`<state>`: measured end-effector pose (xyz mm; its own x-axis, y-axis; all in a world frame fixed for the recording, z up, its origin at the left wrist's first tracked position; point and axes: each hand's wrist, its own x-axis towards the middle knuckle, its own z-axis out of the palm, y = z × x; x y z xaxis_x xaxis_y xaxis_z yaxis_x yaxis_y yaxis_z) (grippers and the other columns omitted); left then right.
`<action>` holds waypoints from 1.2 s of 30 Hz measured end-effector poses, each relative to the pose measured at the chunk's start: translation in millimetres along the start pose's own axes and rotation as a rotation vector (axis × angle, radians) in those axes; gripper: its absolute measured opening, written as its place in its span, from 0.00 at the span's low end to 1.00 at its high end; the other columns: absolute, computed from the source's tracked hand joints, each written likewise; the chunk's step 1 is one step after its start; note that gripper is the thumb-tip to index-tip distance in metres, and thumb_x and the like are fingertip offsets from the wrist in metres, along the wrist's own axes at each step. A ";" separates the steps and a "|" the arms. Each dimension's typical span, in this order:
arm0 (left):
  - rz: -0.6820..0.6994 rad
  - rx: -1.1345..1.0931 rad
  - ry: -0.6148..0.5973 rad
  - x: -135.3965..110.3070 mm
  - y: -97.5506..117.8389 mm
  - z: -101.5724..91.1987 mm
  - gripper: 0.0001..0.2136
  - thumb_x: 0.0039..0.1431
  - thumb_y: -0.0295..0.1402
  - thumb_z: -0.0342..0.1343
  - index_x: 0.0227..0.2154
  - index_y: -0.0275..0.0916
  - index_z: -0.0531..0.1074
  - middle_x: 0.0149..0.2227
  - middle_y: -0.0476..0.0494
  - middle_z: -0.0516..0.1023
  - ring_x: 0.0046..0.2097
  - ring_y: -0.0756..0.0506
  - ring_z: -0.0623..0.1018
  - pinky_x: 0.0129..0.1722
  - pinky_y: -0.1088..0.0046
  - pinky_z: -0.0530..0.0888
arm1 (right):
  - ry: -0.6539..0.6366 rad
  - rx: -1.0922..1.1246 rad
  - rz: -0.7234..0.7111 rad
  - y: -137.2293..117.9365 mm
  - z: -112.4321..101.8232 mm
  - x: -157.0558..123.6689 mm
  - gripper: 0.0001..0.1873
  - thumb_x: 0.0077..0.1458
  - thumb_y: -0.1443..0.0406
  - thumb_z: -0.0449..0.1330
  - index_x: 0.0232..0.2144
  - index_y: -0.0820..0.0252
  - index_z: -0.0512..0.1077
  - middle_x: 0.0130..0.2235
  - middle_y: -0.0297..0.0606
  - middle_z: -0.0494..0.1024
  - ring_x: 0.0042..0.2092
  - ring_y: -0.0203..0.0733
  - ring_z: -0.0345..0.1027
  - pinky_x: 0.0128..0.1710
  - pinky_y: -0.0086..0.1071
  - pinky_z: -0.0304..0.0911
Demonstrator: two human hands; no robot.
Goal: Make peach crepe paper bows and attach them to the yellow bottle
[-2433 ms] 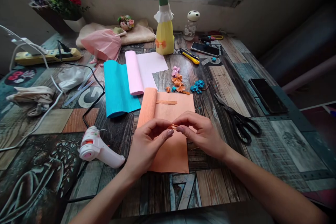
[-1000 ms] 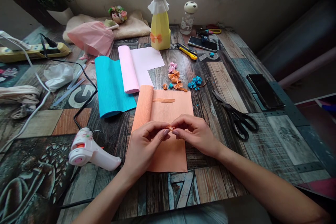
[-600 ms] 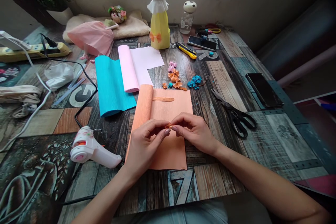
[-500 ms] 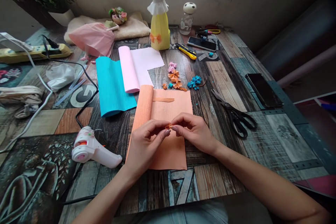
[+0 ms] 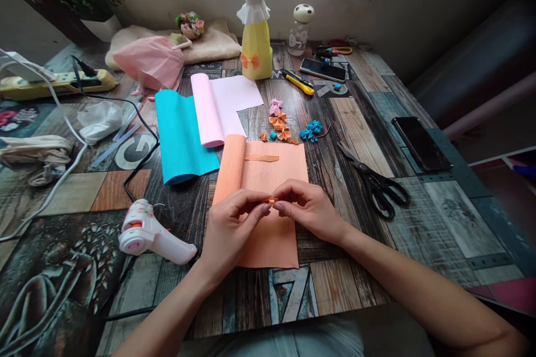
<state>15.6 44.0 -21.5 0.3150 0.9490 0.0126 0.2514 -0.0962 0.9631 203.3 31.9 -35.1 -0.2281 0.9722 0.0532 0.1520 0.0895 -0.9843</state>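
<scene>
A small folded piece of orange crepe paper (image 5: pixel 272 201) is pinched between the fingertips of both hands. My left hand (image 5: pixel 234 220) grips its left end and my right hand (image 5: pixel 312 209) its right end; the fingers cover part of it. Both hands are above a partly unrolled sheet of orange crepe paper (image 5: pixel 268 245). On that sheet lies a thin pleated orange strip (image 5: pixel 262 158). Beyond its far edge are several small paper flowers: orange ones (image 5: pixel 278 119), a pink one (image 5: pixel 275 106) and a blue cluster (image 5: pixel 310 130).
Black scissors (image 5: pixel 372 181) lie to the right, with a phone (image 5: pixel 421 144) farther out. A white glue gun (image 5: pixel 154 237) with a cord is at left. Blue (image 5: pixel 184 139) and pink (image 5: pixel 207 111) crepe rolls, a yellow cutter (image 5: pixel 298 82) and a yellow-wrapped bottle (image 5: pixel 257 47) stand or lie farther back.
The small orange piece has been turned or spread slightly between the fingertips. Both hands stay in nearly the same place; the view has shifted a little.
</scene>
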 end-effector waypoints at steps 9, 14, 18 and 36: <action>0.003 -0.003 0.007 -0.3 0.1 0.4 0.06 0.58 0.34 0.59 0.35 0.39 0.78 0.34 0.44 0.82 0.35 0.46 0.82 0.37 0.73 0.78 | 0.031 -0.064 -0.034 -2.3 1.8 -0.7 0.07 0.58 0.62 0.60 0.34 0.60 0.74 0.31 0.36 0.76 0.31 0.35 0.70 0.30 0.29 0.67; 0.010 -0.008 0.007 0.1 0.3 1.4 0.06 0.58 0.34 0.59 0.35 0.38 0.78 0.34 0.45 0.82 0.34 0.47 0.82 0.37 0.73 0.78 | 0.041 -0.071 -0.047 -3.6 2.6 -0.4 0.07 0.58 0.62 0.60 0.33 0.61 0.74 0.31 0.36 0.76 0.30 0.35 0.70 0.29 0.29 0.67; 0.005 -0.015 -0.001 0.1 -0.3 1.2 0.06 0.58 0.35 0.59 0.36 0.39 0.78 0.35 0.45 0.82 0.35 0.46 0.82 0.38 0.73 0.78 | 0.041 -0.038 -0.031 -3.1 2.6 -0.7 0.08 0.58 0.62 0.60 0.33 0.61 0.74 0.30 0.35 0.76 0.29 0.34 0.69 0.28 0.28 0.66; 0.013 -0.078 -0.015 -1.6 -4.3 -1.5 0.05 0.59 0.32 0.59 0.37 0.39 0.78 0.34 0.47 0.81 0.34 0.50 0.82 0.37 0.78 0.77 | 0.036 -0.010 -0.033 1.3 2.4 0.7 0.06 0.58 0.63 0.60 0.33 0.61 0.74 0.30 0.35 0.75 0.29 0.34 0.68 0.29 0.28 0.66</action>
<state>12.7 43.3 -25.3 0.3319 0.9430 0.0221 0.1751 -0.0847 0.9809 201.1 32.2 -36.7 -0.1985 0.9758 0.0923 0.1550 0.1242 -0.9801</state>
